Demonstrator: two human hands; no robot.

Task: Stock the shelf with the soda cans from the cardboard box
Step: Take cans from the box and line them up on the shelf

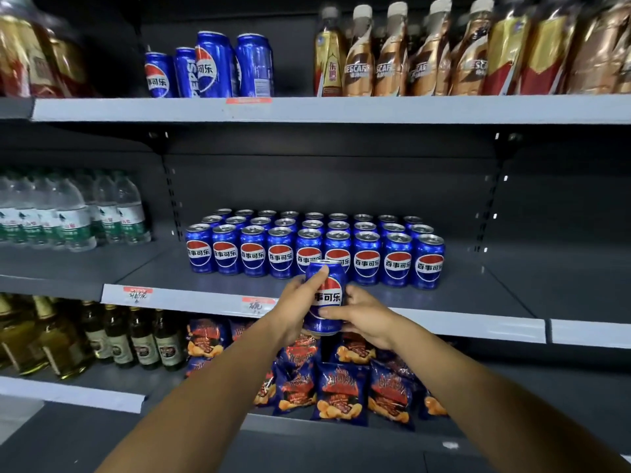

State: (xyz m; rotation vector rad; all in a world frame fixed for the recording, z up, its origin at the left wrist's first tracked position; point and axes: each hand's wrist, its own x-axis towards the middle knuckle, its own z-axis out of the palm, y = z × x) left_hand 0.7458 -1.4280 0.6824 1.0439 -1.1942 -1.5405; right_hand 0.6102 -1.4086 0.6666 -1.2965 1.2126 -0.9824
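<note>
A blue soda can (327, 297) is held upright in front of the middle shelf's front edge (191, 298). My left hand (296, 302) grips its left side, with the thumb over the top part. My right hand (362, 314) holds its right side, fingers curled round the lower body. Behind it, several matching blue cans (316, 247) stand in three rows on the middle shelf. The cardboard box is not in view.
Taller blue cans (211, 68) and brown coffee bottles (426, 52) stand on the top shelf. Water bottles (71, 213) fill the middle shelf's left bay. Below are glass bottles (112, 336) and snack bags (341, 384). Bare shelf lies right of the can rows (485, 278).
</note>
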